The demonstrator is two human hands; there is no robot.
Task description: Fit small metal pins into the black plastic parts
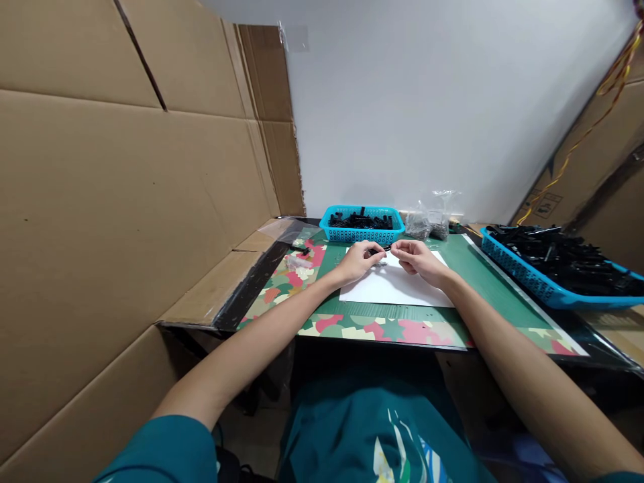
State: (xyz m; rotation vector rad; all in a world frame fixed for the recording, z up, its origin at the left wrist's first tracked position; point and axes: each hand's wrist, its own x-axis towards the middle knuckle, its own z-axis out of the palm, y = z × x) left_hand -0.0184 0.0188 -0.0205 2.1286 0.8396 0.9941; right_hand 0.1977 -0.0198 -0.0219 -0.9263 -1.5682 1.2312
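Over a white sheet of paper [397,290], my two hands are close together. My left hand [358,260] is closed around a small black part [373,252], whose kind I cannot make out. Just right of it, my right hand [418,260] has thumb and index finger pinched near the end of that part; whatever sits between those fingertips is too small to name. A little pile of tiny metallic pieces [381,263] lies on the paper between the hands.
A blue basket [362,235] of black parts stands behind my hands, with plastic bags of small pieces [427,225] beside it. Another blue basket [546,287], heaped with black parts, is at the right. Cardboard [125,181] walls the left side.
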